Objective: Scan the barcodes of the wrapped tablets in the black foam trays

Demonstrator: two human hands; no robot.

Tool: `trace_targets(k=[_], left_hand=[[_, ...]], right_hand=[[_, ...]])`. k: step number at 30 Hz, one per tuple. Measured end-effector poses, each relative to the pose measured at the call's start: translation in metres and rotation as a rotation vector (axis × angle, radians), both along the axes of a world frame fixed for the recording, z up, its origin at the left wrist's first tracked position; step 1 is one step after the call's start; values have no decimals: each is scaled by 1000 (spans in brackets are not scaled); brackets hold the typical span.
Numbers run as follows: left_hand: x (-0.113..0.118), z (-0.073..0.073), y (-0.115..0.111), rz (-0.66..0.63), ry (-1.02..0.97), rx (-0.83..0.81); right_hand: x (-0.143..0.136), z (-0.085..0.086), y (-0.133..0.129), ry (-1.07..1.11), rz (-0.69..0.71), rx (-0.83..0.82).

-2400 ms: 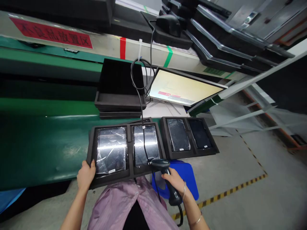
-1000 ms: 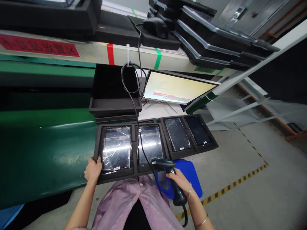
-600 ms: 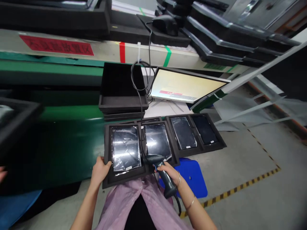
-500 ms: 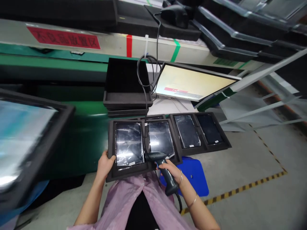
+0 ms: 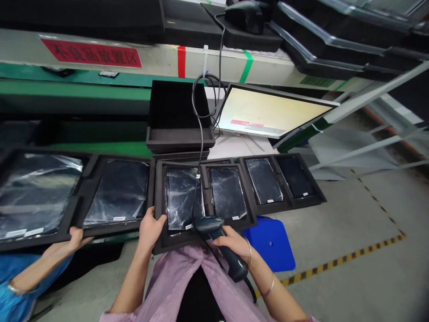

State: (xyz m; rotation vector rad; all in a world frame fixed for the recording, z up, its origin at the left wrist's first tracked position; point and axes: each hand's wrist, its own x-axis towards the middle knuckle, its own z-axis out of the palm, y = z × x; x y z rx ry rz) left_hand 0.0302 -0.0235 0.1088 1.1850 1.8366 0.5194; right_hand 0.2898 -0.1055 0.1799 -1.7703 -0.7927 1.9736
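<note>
My left hand [image 5: 150,229] is closed on the left edge of a black foam tray [image 5: 174,243], with the thumb over its rim. In the tray lie two dark flat screens, the left screen [image 5: 179,192] and the right screen [image 5: 228,190], each wrapped in clear film with a small white label at its lower edge. My right hand [image 5: 234,243] is wrapped around the handle of a corded barcode scanner [image 5: 231,261]. The scanner's head is over the tray's front edge, between the two screens. Its cable runs up across the left screen.
A co-worker's hand [image 5: 72,241] holds another two-screen tray [image 5: 75,214] against mine. To the right lies a third tray [image 5: 288,203]. Behind stand stacked empty trays [image 5: 179,136] and a lit monitor [image 5: 268,112]. A blue stool [image 5: 273,246] is at lower right.
The co-worker's tray, tilted and blurred before, now lies level beside mine. The scanner's head has shifted left and slightly down, off the right screen. My left hand keeps its hold.
</note>
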Motion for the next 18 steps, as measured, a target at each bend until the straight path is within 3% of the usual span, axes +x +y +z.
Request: trace_targets(k=[7, 18], left_hand=[[-1, 3, 1, -41, 38, 7], [-3, 2, 3, -55, 54, -28]], right_hand=[[-1, 11, 1, -47, 7, 72], [-5, 16, 0, -28, -77, -26]])
